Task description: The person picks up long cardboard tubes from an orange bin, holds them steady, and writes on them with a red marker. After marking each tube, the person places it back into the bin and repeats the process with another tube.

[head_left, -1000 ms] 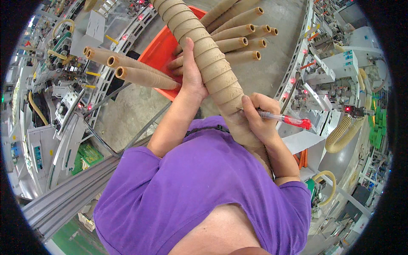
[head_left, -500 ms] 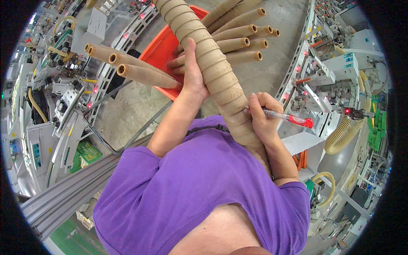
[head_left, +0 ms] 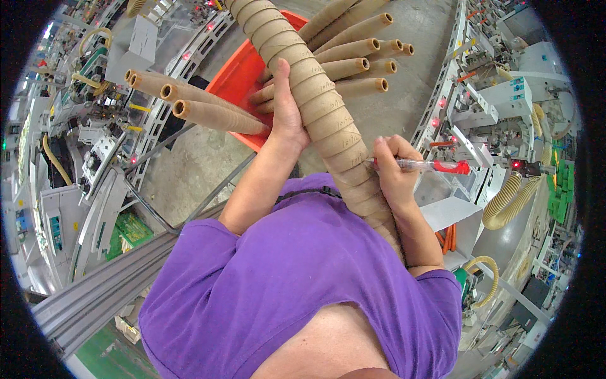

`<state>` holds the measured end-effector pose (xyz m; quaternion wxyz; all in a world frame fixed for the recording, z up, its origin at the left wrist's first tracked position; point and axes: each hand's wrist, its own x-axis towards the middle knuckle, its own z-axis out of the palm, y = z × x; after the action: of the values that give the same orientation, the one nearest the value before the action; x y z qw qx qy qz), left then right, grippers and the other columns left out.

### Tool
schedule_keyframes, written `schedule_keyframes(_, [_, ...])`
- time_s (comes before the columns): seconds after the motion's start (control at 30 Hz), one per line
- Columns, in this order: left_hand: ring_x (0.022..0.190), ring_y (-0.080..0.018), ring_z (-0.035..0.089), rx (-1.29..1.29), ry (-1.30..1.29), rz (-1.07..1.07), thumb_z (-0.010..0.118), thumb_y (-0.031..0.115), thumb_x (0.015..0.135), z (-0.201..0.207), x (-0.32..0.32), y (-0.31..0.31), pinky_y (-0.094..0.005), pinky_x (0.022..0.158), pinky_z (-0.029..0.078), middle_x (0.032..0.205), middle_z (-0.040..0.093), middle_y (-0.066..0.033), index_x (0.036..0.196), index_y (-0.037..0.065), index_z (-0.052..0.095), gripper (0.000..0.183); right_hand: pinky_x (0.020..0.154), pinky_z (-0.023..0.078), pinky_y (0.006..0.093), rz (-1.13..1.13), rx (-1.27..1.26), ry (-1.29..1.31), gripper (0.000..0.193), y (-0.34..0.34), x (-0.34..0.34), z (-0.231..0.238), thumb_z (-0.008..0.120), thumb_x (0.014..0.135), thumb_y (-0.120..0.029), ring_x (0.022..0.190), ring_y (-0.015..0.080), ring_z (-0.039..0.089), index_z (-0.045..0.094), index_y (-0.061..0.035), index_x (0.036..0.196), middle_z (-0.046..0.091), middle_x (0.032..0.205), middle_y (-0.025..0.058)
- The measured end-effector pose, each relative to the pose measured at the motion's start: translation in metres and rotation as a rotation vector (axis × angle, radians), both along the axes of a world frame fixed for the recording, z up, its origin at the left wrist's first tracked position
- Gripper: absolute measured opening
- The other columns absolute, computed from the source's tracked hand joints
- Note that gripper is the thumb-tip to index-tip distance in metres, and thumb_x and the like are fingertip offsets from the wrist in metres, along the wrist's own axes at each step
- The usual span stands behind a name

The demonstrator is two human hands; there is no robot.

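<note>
A long tube (head_left: pixel 319 101) wound with overlapping brown bands slants from the top of the view down against my right side. Small handwritten marks run along its bands. My left hand (head_left: pixel 288 117) grips it from the left, thumb lying up along its side and the other fingers hidden behind it. My right hand (head_left: pixel 398 165) pinches a clear pen with a red grip and end (head_left: pixel 439 166). The pen's tip meets the lower part of the tube, beside the lowest marks.
An orange bin (head_left: pixel 235 72) beyond my left hand holds several similar brown tubes (head_left: pixel 218 117), leaning out left and right. Machine rows (head_left: pixel 95 158) flank both sides. A metal rail (head_left: pixel 120 284) crosses at lower left, and a ribbed hose (head_left: pixel 505 202) hangs at right.
My right hand and pen have shifted slightly right and up, and the pen lies flatter. A further written mark shows near its tip. The left hand keeps its place on the tube.
</note>
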<state>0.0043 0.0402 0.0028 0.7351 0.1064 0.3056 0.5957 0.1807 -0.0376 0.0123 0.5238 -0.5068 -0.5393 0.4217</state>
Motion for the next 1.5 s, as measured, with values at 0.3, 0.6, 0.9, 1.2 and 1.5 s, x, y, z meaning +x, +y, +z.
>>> schedule_keyframes(0.3, [0.071, -0.0296, 0.065, -0.004, 0.005, -0.019, 0.046, 0.077, 0.078, -0.001, 0.000, 0.002, -0.0434, 0.063, 0.057, 0.084, 0.061, -0.0170, 0.103, 0.004, 0.052, 0.078, 0.046, 0.026, 0.0247, -0.074, -0.073, 0.049, 0.036, 0.004, 0.000, -0.002, 0.061, 0.089, -0.006, 0.054, 0.0038, 0.034, 0.042, -0.0045, 0.057, 0.042, 0.055, -0.0046])
schedule_keyframes(0.6, [0.072, -0.0305, 0.065, -0.050, 0.021, -0.004, 0.047, 0.078, 0.076, -0.004, -0.012, 0.019, -0.0439, 0.063, 0.057, 0.085, 0.061, -0.0177, 0.104, 0.004, 0.052, 0.080, 0.043, 0.029, 0.0263, 0.150, 0.156, -0.105, 0.032, -0.002, 0.002, 0.004, 0.063, 0.086, -0.003, 0.047, 0.0068, 0.037, 0.048, -0.0013, 0.058, 0.047, 0.052, 0.0021])
schedule_keyframes(0.9, [0.072, -0.0296, 0.065, -0.046, 0.031, 0.017, 0.047, 0.078, 0.077, -0.008, -0.015, 0.019, -0.0432, 0.063, 0.057, 0.084, 0.062, -0.0175, 0.103, 0.003, 0.053, 0.080, 0.044, 0.029, 0.0262, 0.127, 0.089, -0.080, 0.031, -0.001, 0.000, 0.000, 0.063, 0.086, -0.003, 0.049, 0.0055, 0.036, 0.047, -0.0011, 0.059, 0.045, 0.052, 0.0012])
schedule_keyframes(1.2, [0.071, -0.0299, 0.065, -0.061, 0.050, 0.022, 0.046, 0.078, 0.077, -0.007, -0.017, 0.019, -0.0432, 0.063, 0.057, 0.083, 0.062, -0.0180, 0.103, 0.001, 0.052, 0.082, 0.045, 0.028, 0.0255, 0.053, 0.078, -0.068, 0.033, 0.000, -0.001, -0.001, 0.062, 0.087, -0.004, 0.051, 0.0047, 0.036, 0.046, -0.0020, 0.058, 0.046, 0.053, -0.0008])
schedule_keyframes(1.5, [0.071, -0.0298, 0.065, -0.036, 0.056, 0.019, 0.046, 0.079, 0.076, -0.006, -0.018, 0.019, -0.0426, 0.063, 0.057, 0.083, 0.061, -0.0180, 0.104, -0.001, 0.051, 0.085, 0.046, 0.026, 0.0253, 0.001, -0.054, -0.037, 0.035, 0.002, 0.000, -0.004, 0.062, 0.088, -0.009, 0.053, 0.0041, 0.035, 0.045, -0.0039, 0.058, 0.042, 0.054, -0.0043])
